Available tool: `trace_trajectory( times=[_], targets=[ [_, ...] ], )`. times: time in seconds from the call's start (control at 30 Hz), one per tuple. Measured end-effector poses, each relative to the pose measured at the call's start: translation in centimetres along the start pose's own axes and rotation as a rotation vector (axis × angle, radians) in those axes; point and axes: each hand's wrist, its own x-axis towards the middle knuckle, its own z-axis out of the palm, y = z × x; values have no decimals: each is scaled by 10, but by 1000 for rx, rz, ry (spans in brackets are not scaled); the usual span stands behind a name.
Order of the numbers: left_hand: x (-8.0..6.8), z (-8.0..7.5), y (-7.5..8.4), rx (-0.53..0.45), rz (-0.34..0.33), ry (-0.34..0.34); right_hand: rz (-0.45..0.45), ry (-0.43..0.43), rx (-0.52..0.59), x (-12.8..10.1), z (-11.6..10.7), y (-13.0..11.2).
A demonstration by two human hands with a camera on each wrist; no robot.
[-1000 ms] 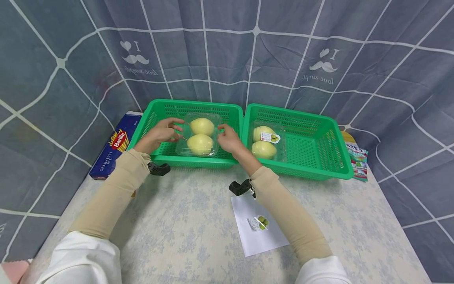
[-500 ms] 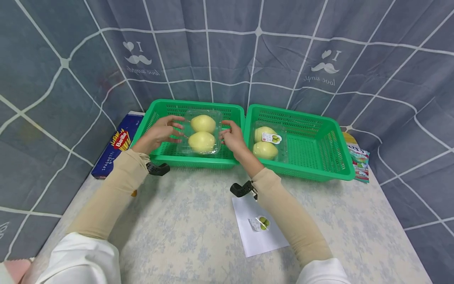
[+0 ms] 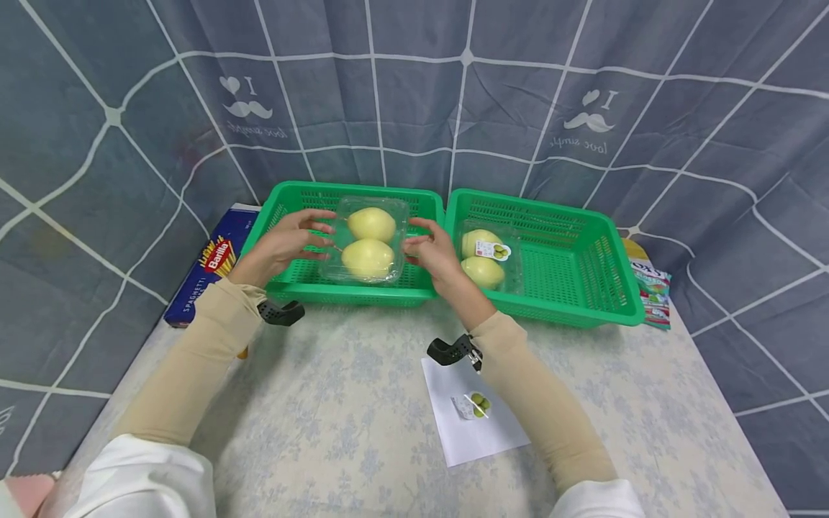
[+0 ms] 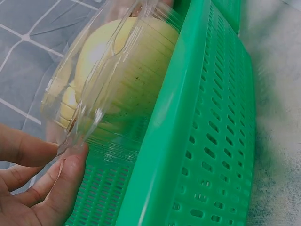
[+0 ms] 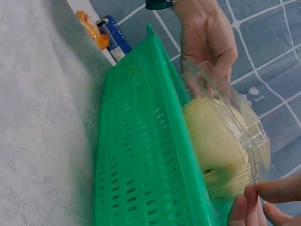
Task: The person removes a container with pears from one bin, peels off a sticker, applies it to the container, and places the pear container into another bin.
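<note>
1. We record the clear box (image 3: 365, 241) within the opening of the first green basket (image 3: 337, 293), with two yellow fruits (image 3: 368, 260) inside it. Taking the box as dial centre in the head view, the left hand (image 3: 285, 243) is at 9 o'clock and the right hand (image 3: 439, 255) at 3.
2. Grip, both sides: narrow, each hand pinching the box's edge, as the wrist views show.
3. Governing relation, in our judgement: the box lies directly between the hands. Its row of fruits, which we take for the long axis, runs 12 to 6, across the line joining them. Neither hand is nearer; both touch it.
4. We cannot tell whether the box's base touches the basket floor.
5. The second green basket (image 3: 550, 277) stands at 3 o'clock, bearing a labelled box (image 3: 490, 257).
6. Against the frame one second earlier, we find the box slightly higher in view and the right hand further towards 3 o'clock.
</note>
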Motion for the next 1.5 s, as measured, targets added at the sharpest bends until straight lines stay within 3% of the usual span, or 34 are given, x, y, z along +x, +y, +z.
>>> trace_trajectory(
  times=[0.43, 1.03, 1.5],
  targets=[
    [-5, -1, 1, -22, 27, -16, 12, -26, 43, -6, -4, -8],
    [-24, 3, 20, -69, 80, 11, -11, -80, 89, -23, -11, -27],
    [-48, 15, 22, -65, 107, -5, -6, -150, 20, -40, -23, -28]
  ],
)
